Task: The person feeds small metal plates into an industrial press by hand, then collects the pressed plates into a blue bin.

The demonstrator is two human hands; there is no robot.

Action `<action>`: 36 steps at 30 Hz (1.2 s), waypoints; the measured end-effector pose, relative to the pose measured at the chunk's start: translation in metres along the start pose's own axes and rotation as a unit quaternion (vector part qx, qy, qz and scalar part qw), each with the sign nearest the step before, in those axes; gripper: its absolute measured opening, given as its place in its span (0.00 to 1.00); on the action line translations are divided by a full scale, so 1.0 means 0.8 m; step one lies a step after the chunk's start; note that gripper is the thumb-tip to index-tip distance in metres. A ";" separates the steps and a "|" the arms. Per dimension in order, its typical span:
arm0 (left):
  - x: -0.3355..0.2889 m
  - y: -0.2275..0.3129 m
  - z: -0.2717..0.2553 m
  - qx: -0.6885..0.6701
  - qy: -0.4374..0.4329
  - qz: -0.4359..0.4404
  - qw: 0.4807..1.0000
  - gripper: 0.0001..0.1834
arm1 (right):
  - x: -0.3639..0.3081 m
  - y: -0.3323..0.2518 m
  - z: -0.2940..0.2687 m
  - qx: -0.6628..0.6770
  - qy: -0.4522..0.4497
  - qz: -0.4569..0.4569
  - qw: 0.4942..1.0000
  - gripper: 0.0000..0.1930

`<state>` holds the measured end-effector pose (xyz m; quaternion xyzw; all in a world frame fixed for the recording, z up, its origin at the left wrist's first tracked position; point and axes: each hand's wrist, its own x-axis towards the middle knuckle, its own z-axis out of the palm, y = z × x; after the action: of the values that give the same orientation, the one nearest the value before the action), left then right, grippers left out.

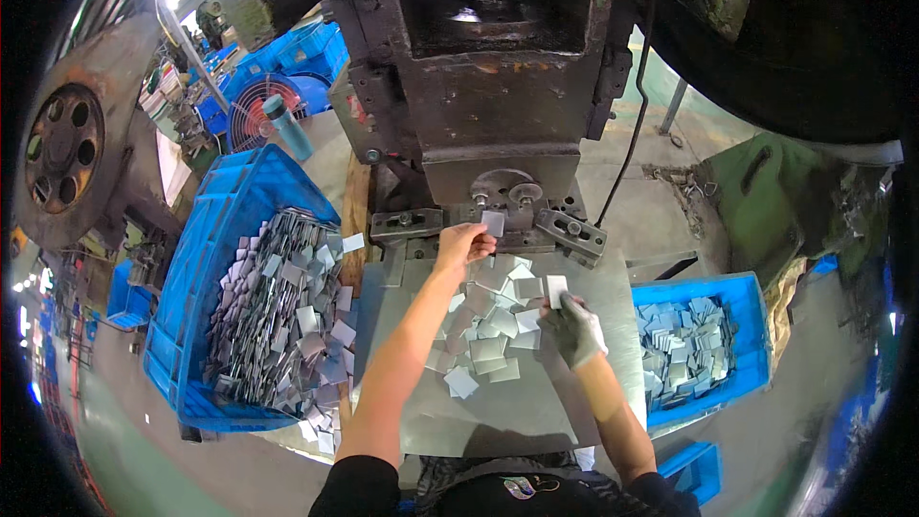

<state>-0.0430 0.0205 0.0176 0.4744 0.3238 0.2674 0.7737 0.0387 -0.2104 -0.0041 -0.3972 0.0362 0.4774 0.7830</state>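
My bare left hand (463,247) reaches toward the die area of a press (502,110) and pinches a small square metal plate (493,222) by its edge. A thin dark shape shows just below its fingers; I cannot make out what it is. On my right hand (577,330) is a grey glove, and its fingers close on another square metal plate (556,290), raised above the metal worktable (546,416). Between my hands lies a loose heap of similar plates (490,322), several of them overlapping.
A large blue crate (177,325) full of metal plates stands at the left, with some plates spilled past its right side. At the right is a smaller blue crate (756,325) of plates. Clamps (572,230) flank the die. A bottle (289,127) and fan (254,110) stand behind.
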 end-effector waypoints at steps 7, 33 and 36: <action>0.015 -0.019 0.038 -0.116 0.119 -0.039 0.985 0.07 | -0.055 -0.004 -0.021 0.025 0.021 -0.003 0.999 0.09; -0.165 -0.016 -0.070 0.717 -0.062 0.183 0.670 0.17 | 0.012 0.005 -0.001 0.086 -0.037 0.087 0.992 0.14; -0.150 -0.006 -0.083 0.629 -0.100 0.120 0.762 0.11 | 0.069 0.009 0.043 0.084 -0.124 0.103 0.983 0.20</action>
<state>-0.1703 -0.0311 0.0202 0.9133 0.2811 0.0454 0.2912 0.0523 -0.1466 -0.0089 -0.2620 0.0195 0.5960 0.7588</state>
